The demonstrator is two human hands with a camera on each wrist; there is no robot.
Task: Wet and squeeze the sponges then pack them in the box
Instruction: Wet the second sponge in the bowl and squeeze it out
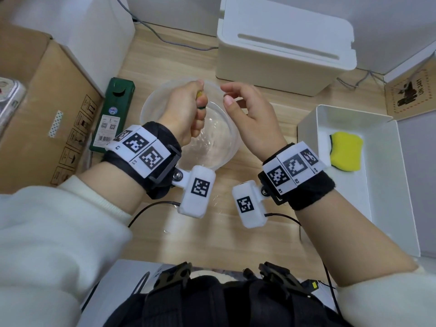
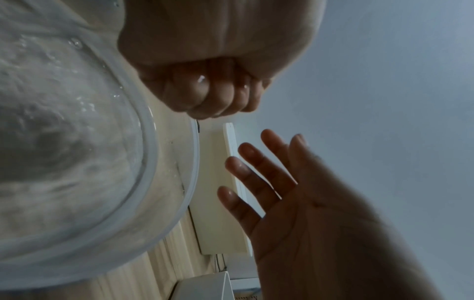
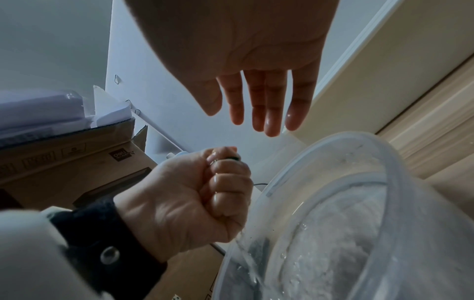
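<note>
My left hand [image 1: 186, 109]: fist clenched round sponge [image 1: 200, 94] above bowl [image 1: 226, 147]. My right hand [image 1: 250, 116]: fingers loosely spread, beside it. Carton [image 3: 120, 155] left of bowl: "deli".

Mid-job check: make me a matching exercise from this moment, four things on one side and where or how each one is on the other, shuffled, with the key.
Things
1. left hand
2. right hand
3. yellow sponge
4. clear bowl

States
A. lying flat in the white box
B. holds water, standing on the wooden table under both hands
C. fist clenched round a sponge, only a sliver of yellow and green showing
D. fingers relaxed and apart, holding nothing

Pairs: 1-C, 2-D, 3-A, 4-B
</note>
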